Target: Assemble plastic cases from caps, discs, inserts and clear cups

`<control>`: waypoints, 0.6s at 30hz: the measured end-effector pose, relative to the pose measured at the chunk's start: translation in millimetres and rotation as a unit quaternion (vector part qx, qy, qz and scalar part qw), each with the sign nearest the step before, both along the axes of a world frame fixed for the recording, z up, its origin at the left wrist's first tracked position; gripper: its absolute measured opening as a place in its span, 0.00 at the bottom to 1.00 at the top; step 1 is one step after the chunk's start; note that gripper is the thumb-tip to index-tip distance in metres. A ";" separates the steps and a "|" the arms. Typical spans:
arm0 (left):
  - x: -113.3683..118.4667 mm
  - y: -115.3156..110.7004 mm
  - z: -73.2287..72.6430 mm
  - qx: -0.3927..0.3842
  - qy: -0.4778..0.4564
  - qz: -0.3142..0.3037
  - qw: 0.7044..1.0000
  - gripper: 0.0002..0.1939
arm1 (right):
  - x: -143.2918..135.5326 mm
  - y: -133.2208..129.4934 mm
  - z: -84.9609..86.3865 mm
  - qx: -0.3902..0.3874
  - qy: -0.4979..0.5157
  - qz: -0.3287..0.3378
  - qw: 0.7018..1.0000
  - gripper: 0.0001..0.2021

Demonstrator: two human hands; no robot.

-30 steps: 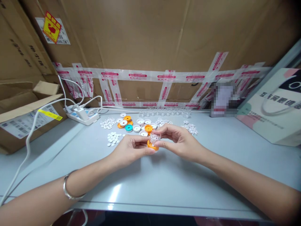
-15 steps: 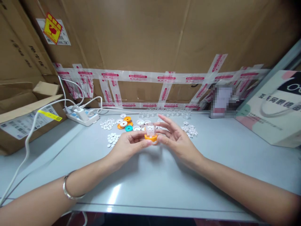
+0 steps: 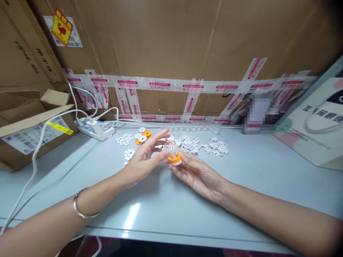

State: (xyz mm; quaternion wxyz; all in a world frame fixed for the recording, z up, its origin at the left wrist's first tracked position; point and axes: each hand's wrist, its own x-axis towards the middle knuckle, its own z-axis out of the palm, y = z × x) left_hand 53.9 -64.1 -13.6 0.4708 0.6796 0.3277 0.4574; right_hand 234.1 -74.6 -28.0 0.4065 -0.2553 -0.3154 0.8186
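Just above the table, my right hand (image 3: 199,175) holds a small clear plastic container with an orange ring and white base (image 3: 174,157) between thumb and fingers. The container tilts slightly left, and white bits show through its clear wall. My left hand (image 3: 146,157) is beside it with fingers stretched out and apart; its thumb tip meets or nearly meets the clear part. Behind the left fingers lie orange and white round caps (image 3: 142,140), partly hidden. Small white discs (image 3: 125,138) lie to the left, and white cut-out pieces (image 3: 189,142) are heaped behind the container.
Clear cups (image 3: 198,126) stand in a row along the back. A power strip (image 3: 96,131) with white cables is at the back left, by an open cardboard box (image 3: 34,139). A big taped carton (image 3: 160,46) walls the back; a printed box (image 3: 313,125) stands right.
The container has passed from my left hand's pinch into my right hand's grip and tilted. My left fingers have spread upward. The view has shifted slightly.
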 end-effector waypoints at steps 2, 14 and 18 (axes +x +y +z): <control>-2.3 1.5 1.9 0.011 0.012 -0.027 0.999 0.20 | -0.9 -1.2 -0.7 -0.010 -0.010 0.004 1.000 0.09; 1.9 0.4 -9.0 0.042 0.048 0.085 0.994 0.14 | -4.7 -5.6 -4.3 0.047 -0.024 0.009 0.999 0.09; 5.2 -6.7 -13.6 0.039 0.056 0.124 0.990 0.18 | -6.6 -8.8 -4.0 0.055 -0.059 -0.019 0.997 0.13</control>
